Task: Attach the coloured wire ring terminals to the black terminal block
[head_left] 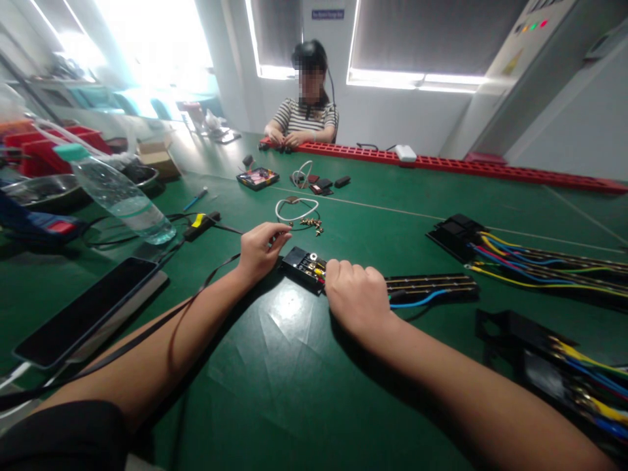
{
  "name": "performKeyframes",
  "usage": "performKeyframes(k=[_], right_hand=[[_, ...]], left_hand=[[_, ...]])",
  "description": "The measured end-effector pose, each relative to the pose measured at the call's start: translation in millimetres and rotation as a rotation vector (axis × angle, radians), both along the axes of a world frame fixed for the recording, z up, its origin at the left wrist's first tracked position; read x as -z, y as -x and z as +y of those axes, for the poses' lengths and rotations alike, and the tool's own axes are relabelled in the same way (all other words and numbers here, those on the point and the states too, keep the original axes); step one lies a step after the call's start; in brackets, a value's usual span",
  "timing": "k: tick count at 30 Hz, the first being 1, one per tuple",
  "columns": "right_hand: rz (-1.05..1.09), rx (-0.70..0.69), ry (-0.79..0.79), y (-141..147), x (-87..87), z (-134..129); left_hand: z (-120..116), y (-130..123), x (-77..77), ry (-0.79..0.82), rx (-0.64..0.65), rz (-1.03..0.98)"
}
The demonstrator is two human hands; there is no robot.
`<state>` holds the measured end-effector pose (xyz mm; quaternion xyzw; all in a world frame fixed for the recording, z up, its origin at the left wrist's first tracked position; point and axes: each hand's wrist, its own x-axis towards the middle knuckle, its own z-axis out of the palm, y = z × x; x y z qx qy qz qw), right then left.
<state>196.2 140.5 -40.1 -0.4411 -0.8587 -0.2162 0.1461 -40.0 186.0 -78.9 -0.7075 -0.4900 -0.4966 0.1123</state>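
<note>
In the head view, a black terminal box (pixel 299 267) with brass contacts lies on the green table, joined to a long black strip (pixel 432 286) with brass-coloured lines. My right hand (pixel 358 294) is closed over the wires where box and strip meet. Yellow and red wire ends (pixel 320 273) show left of that fist, and a blue wire (pixel 422 299) comes out on its right. My left hand (pixel 263 248) is just left of the box, thumb and fingers pinched together; what they hold is too small to make out. Small brass screws (pixel 314 226) lie scattered beyond the box.
A tilted plastic bottle (pixel 122 196), a phone (pixel 88 311) and a black cable (pixel 196 294) are at left. More wired black boxes (pixel 456 235) lie at right. Across the table a person (pixel 307 118) works by a long red perforated rail (pixel 441 161).
</note>
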Motion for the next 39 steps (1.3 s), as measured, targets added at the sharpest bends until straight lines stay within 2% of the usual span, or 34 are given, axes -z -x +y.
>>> performKeyframes(k=[10,16,26,39], right_hand=[[-0.015,-0.009,0.09,0.0,-1.9,-1.2],[-0.016,-0.013,0.088,0.1,-2.1,-0.6],[-0.018,0.0,0.117,0.6,-3.6,-1.9],[-0.015,-0.018,0.106,-0.1,-5.5,-2.3]], left_hand=[[-4.3,-11.9,-3.6,-0.1,0.053,0.076],[-8.8,-18.9,-6.7,-0.163,0.143,0.153],[-10.5,-21.5,-3.7,-0.11,0.218,0.163],[-9.3,-20.5,-4.6,-0.055,0.167,0.195]])
